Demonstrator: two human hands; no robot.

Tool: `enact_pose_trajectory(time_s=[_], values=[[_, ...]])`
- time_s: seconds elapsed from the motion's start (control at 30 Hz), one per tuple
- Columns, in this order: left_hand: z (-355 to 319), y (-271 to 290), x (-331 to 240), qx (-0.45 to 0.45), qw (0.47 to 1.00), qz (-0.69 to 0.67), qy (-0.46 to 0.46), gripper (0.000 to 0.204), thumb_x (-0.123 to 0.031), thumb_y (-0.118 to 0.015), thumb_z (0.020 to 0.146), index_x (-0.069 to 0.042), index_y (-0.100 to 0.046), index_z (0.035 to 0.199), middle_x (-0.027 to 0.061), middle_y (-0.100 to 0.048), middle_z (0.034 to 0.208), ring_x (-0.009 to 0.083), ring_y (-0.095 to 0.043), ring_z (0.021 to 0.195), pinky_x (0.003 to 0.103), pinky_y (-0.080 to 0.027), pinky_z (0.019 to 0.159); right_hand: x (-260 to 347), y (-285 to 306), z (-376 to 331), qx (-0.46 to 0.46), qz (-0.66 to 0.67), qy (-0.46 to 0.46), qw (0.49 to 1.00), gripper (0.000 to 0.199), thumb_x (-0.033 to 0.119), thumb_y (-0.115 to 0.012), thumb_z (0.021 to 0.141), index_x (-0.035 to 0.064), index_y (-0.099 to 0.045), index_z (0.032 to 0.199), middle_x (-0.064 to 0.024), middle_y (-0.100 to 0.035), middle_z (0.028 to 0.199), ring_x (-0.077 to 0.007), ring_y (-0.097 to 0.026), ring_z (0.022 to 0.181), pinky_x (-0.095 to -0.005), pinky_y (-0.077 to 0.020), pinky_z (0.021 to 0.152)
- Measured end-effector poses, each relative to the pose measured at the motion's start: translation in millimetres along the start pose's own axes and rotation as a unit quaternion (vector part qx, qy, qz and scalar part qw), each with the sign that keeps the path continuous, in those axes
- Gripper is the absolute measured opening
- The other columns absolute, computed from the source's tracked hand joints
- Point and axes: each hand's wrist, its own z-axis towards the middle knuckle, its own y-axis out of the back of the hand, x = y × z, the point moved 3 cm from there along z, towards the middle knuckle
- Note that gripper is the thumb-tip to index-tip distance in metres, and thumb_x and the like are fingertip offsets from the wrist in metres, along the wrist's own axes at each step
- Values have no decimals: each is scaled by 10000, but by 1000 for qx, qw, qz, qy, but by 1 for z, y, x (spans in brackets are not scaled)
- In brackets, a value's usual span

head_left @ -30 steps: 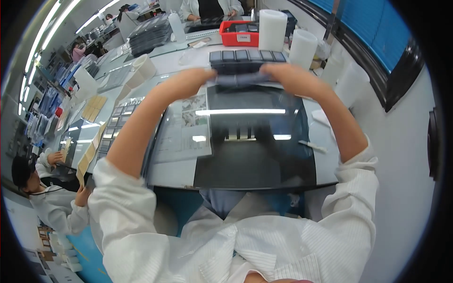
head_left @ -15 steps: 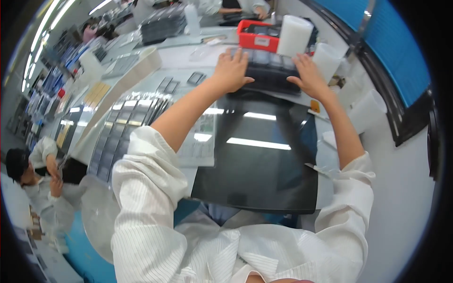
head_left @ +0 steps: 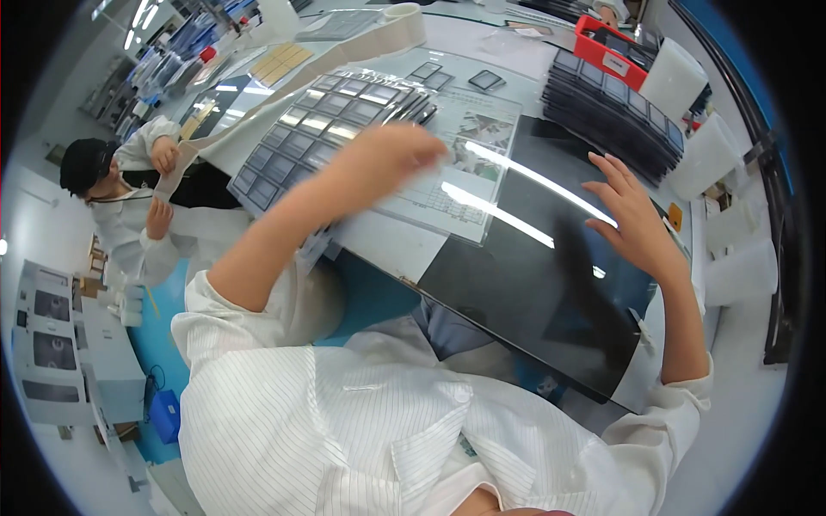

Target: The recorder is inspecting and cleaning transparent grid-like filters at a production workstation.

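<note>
One co-worker (head_left: 129, 215) at far left, both hands on one strip (head_left: 176, 172). One tray pile (head_left: 297, 125), gridded, layers uncountable, at the near edge of the table (head_left: 383, 262), left part. One left hand (head_left: 391, 168), blurred, over the pile's right side in view; contact unclear. Fingers look curled; can't tell if they hold anything. At least two loose frames (head_left: 488, 80) behind it, toward the far edge. One printed sheet (head_left: 486, 172), mid-table, right of the left hand. One black mat (head_left: 508, 267) runs to the near edge. One dark stack (head_left: 607, 116), far right part of the table, layers uncountable, just beyond the right hand (head_left: 632, 211). Right fingers spread wide, nothing in them, over the mat, apart from the stack. Hands well apart, room between them over sheet and mat. One red bin (head_left: 589, 43) behind the stack; at least three white rolls (head_left: 675, 79) along the right edge.
</note>
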Motion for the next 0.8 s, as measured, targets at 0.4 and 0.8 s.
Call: enact_pose_trajectory(time_s=[0.4,0.8], values=[[-59,66,64,-133,977,77,147,138,-124,-647,850,-28,-665,947,63,-667,824,147,-592,707,267,-466,660,54,-16,43,38,68,96,992,369,93,-698,798,73,-556,1138,-118,-379,1454,-339,-314,1367,-434,-320,1095],[-156,51,37,-32,961,181,205,395,-301,-776,722,-52,-540,918,93,-560,904,261,-562,886,367,-470,762,82,-25,73,87,80,132,984,354,112,-680,823,73,-553,1151,-134,-398,1433,-337,-327,1357,-436,-325,1089]])
